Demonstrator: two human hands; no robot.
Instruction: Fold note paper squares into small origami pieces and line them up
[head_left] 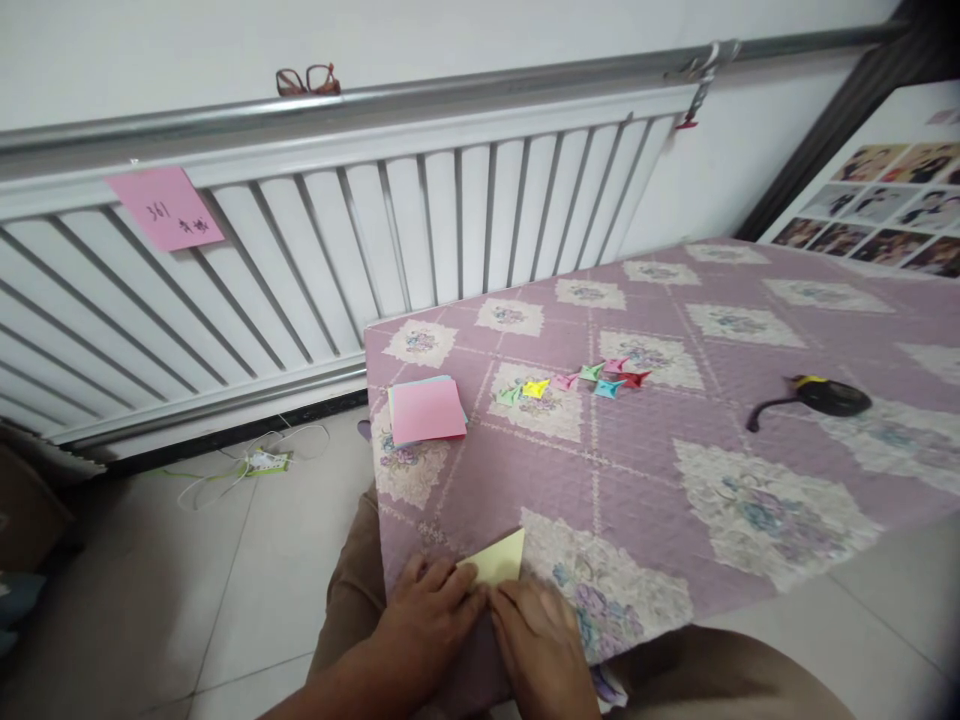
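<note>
A pale yellow sheet of folding paper, folded with one pointed corner up, lies on the tabletop near the front edge. My left hand comes from the left, its fingers closed and pressing the paper's lower left part. From the right, my right hand pinches and presses along the lower edge. The fingertips of both hands nearly meet there and hide that edge. Beyond them sits a stack of square coloured paper, pink on top. Several small folded paper pieces in green, yellow, pink, blue and red form a loose row.
A purple floral tablecloth covers the table. On its right lies a black object with a yellow band. Behind stand a white radiator and a metal pipe with glasses on it. A power strip lies on the floor.
</note>
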